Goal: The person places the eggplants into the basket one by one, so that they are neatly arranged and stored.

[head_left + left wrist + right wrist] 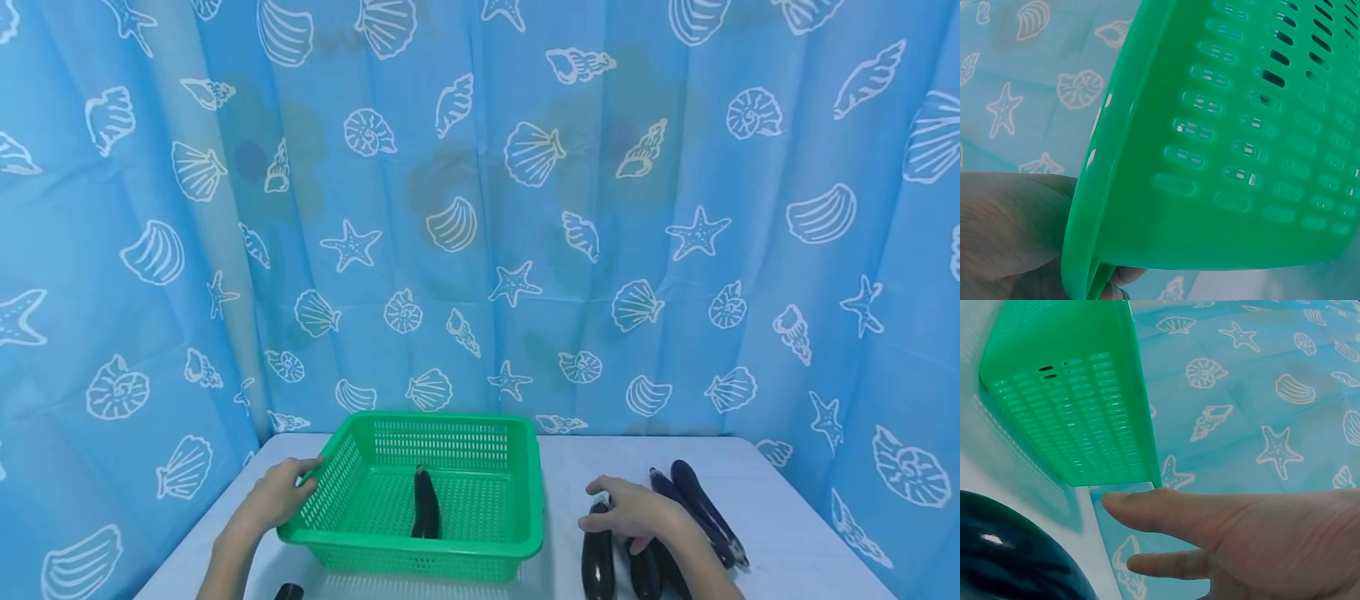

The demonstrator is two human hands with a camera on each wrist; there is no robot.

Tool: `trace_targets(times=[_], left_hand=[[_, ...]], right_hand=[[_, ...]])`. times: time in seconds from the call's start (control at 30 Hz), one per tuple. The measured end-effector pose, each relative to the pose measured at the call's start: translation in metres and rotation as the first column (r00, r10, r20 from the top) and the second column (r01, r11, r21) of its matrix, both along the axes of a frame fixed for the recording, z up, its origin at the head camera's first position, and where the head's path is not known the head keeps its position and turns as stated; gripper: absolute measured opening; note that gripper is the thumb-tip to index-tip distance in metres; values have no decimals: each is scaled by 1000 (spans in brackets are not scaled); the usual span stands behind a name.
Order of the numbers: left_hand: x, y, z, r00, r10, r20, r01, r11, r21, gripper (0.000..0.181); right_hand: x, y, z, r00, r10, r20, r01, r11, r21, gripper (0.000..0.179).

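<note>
My left hand (276, 493) grips the left rim of a green plastic basket (420, 547). In the left wrist view, the thumb (1016, 225) lies against the rim and fingertips show below it. One dark eggplant (426, 507) lies inside the basket. To the right of it, my right hand (637, 510) hovers over the stem end of another eggplant (597, 560), thumb and fingers spread. The right wrist view shows the thumb (1160, 512) and a finger apart, with a glossy eggplant (1010, 550) at lower left. Part of the right hand's fingers is hidden.
Several more eggplants (708, 510) lie beside and beyond my right forearm on the white table (570, 467). The tip of a dark object (289, 592) shows at the bottom edge, left of the basket. A blue shell-patterned curtain (480, 250) surrounds the table's back and sides.
</note>
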State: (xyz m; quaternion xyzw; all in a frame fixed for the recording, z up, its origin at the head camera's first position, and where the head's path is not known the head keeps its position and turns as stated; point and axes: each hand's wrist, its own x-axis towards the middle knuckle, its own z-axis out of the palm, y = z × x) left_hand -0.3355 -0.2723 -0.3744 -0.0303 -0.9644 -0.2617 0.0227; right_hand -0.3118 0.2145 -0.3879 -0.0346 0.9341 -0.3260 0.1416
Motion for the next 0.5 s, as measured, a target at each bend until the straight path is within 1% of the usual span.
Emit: trace_targets(times=[0.13,0.23,0.5], left_hand=[[0,0,0,1000,3,5,-3,1000,-4,44],[1,0,0,1000,5,9,-5,1000,-4,44],[-1,0,0,1000,3,3,-3,1000,-25,44]], right_hand=[[1,-2,-2,1000,-15,21,15,999,38,66],[1,-3,-4,1000,-18,21,17,999,51,65],[1,-7,-7,999,-30,12,30,999,36,66]])
